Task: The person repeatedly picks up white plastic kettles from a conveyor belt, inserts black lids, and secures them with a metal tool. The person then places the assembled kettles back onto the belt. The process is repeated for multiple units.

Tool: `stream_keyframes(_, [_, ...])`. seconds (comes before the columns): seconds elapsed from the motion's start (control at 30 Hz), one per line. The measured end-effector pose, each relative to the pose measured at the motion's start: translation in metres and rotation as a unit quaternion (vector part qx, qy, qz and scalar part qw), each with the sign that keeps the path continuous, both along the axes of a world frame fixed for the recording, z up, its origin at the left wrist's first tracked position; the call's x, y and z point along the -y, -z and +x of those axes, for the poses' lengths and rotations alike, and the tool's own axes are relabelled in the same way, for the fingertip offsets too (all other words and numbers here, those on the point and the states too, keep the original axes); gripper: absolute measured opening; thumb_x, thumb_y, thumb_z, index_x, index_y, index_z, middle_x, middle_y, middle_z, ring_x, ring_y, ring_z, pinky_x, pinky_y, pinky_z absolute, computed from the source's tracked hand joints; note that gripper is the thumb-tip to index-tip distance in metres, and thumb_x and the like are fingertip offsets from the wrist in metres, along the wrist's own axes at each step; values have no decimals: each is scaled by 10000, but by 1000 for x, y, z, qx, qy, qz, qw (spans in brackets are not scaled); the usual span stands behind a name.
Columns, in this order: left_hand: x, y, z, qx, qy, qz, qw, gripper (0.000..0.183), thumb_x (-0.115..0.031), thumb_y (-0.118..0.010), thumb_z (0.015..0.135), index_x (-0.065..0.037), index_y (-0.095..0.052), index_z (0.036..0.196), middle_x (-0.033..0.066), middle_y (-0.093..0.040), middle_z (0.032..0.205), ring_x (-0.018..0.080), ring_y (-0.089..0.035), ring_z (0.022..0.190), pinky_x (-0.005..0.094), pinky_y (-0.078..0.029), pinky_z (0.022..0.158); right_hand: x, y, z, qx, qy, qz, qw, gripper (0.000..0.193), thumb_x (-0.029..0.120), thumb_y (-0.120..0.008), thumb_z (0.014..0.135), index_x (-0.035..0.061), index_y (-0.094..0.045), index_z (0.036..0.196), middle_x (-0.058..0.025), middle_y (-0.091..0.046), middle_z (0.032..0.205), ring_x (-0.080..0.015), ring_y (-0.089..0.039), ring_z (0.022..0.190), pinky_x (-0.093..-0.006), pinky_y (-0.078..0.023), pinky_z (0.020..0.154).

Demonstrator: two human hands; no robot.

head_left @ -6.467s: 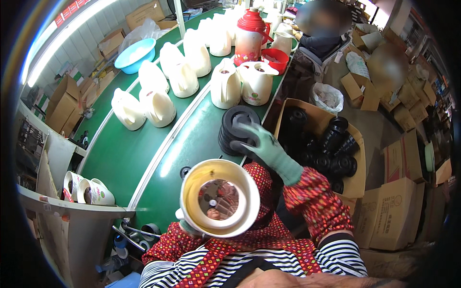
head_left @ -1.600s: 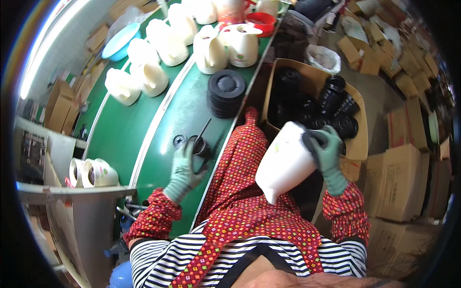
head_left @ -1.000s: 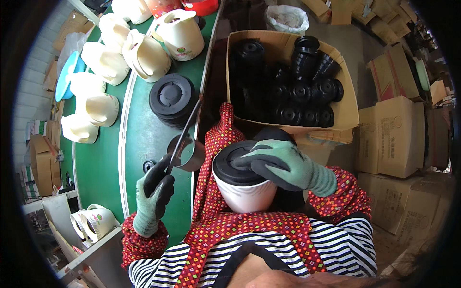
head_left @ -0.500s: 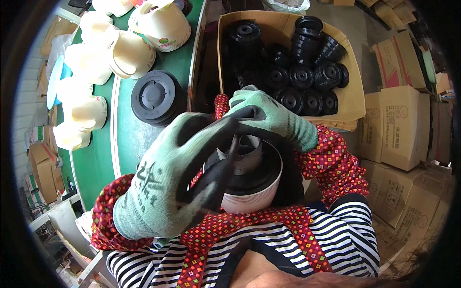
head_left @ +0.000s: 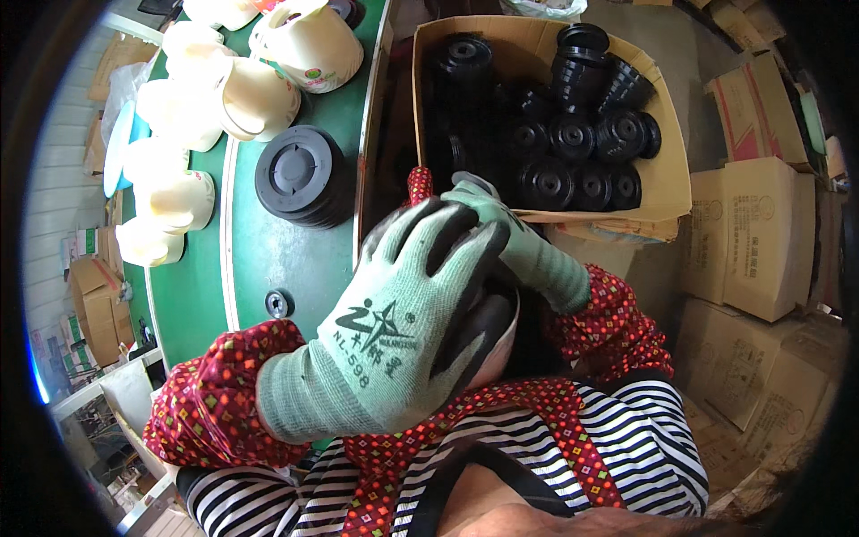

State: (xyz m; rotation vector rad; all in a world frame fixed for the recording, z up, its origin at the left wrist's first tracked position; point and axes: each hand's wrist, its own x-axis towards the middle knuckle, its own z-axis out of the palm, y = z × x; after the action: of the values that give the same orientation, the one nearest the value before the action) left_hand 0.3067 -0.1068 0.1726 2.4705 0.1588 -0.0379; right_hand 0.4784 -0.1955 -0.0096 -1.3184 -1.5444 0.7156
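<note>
In front of my body is a white pot [head_left: 494,365], mostly hidden under my hands. My left hand [head_left: 394,318], in a green glove with black-coated fingers, curves over the pot's top, its thumb side against the pot. Just beyond it, my right hand [head_left: 519,237], gloved alike, is closed over the far upper side. My left fingers overlap the right hand, so whatever the right fingers grip is hidden. To the left on the green table lie a small black ring-shaped part [head_left: 278,304] and a stack of dark grey round lids [head_left: 300,170].
Several cream pot bodies [head_left: 259,98] stand along the far left of the green table [head_left: 246,255]. An open carton [head_left: 676,179] full of black round parts [head_left: 573,139] sits ahead to the right. Brown cartons [head_left: 756,237] are stacked at the right.
My left hand has come down over the pot's top, covering the black collar and metal piece seen before. The small black ring on the table has come into view.
</note>
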Motion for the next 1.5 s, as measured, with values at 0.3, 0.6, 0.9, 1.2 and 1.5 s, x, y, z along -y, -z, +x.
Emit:
stream_keyframes(0.3, [-44, 44, -12, -31, -78, -23, 996, 508, -167, -524, 1069, 78, -443, 1507, 302, -552, 1447, 445, -574, 1324, 456, -456, 1121, 36, -51, -6, 230, 115, -51, 965, 417, 341, -603, 956, 69, -680, 1262, -114, -640, 1005, -320, -581, 936, -484, -408, 904])
stream_keyframes(0.6, [-108, 188, 22, 123, 33, -206, 970, 420, -217, -566, 925, 35, -695, 1236, 244, -752, 1085, 420, -732, 1003, 444, -583, 905, 43, -145, -41, 464, -4, -122, 877, 579, 322, -509, 999, -143, -603, 1330, -298, -685, 1063, -310, -657, 853, -455, -467, 745])
stream_keyframes(0.9, [-110, 171, 8, 222, 22, -105, 969, 287, -149, -585, 967, 33, -741, 1124, 221, -754, 903, 396, -744, 831, 431, -585, 771, 38, -150, -48, 407, 68, -66, 908, 476, 355, -678, 904, -37, -677, 1174, -169, -671, 976, -278, -618, 807, -434, -460, 737])
stream_keyframes(1.2, [-90, 135, -157, 95, -267, -85, 955, 140, -155, -803, 898, -22, -760, 897, 180, -697, 757, 313, -663, 621, 384, -512, 599, 80, -113, -51, 255, 45, -7, 966, 806, 499, -861, 751, 44, -638, 1378, -230, -572, 1421, -445, -530, 1337, -596, -384, 1151])
stream_keyframes(1.5, [-22, 248, -303, -69, -497, 104, 859, 295, -391, -763, 885, -122, -685, 793, 111, -679, 740, 338, -677, 704, 451, -511, 646, 66, -62, -70, 65, 154, 60, 984, 466, 362, -853, 818, -18, -703, 1042, -139, -643, 1049, -292, -641, 966, -388, -518, 858])
